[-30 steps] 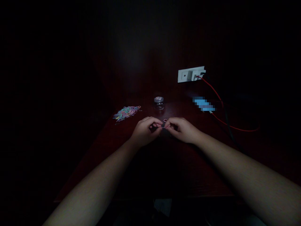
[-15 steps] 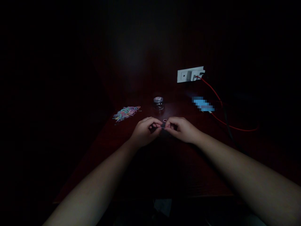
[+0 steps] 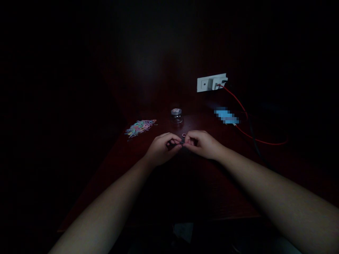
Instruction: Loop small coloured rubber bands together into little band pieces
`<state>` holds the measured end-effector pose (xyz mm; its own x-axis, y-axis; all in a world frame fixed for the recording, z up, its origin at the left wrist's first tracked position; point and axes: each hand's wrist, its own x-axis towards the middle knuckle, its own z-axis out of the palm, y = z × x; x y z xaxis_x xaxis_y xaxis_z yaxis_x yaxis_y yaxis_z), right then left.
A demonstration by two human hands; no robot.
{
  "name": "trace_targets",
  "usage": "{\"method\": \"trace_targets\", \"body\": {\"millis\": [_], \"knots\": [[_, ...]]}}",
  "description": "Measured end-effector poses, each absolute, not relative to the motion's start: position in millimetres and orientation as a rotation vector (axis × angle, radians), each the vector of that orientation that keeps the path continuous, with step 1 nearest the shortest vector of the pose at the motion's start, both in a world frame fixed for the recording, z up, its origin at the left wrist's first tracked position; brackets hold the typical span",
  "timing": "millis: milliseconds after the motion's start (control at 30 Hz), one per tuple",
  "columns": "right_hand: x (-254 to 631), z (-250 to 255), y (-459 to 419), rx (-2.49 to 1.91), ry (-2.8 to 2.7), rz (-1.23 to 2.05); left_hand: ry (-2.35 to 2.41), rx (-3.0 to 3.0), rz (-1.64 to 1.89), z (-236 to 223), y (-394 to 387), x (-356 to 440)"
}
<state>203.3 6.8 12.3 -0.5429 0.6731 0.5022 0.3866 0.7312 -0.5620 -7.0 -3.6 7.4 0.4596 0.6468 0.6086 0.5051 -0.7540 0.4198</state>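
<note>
My left hand (image 3: 162,149) and my right hand (image 3: 201,144) meet above the dark red table, thumb and fingers of each pinched together. Between the fingertips runs a thin, pale hair tie (image 3: 182,142), mostly hidden by the fingers. Just behind my right fingertips a pink hair tie (image 3: 184,135) lies on the table. Farther left is a loose pile of small, colourful hair ties (image 3: 140,127). A small clear jar (image 3: 176,119) with its lid on stands upright beyond my hands.
A white wall socket (image 3: 205,84) holds a plug with a red cable (image 3: 235,96). That cable leads to a blurred blue device (image 3: 226,115) on the right of the table. A black cable (image 3: 255,143) hangs nearby. The table's front edge (image 3: 148,224) shows below my hands.
My fingertips have come slightly closer together, leaving less of the hair tie showing. The whole view has shifted a little; the pile, jar and pink hair tie stay in place.
</note>
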Motion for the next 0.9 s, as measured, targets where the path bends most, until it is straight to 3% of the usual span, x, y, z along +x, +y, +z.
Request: {"method": "trace_targets", "body": {"millis": [900], "knots": [[204.0,9.5,7.8,-0.803,-2.219,0.500,1.046,2.469,1.233,7.6,-4.1,-5.8]]}}
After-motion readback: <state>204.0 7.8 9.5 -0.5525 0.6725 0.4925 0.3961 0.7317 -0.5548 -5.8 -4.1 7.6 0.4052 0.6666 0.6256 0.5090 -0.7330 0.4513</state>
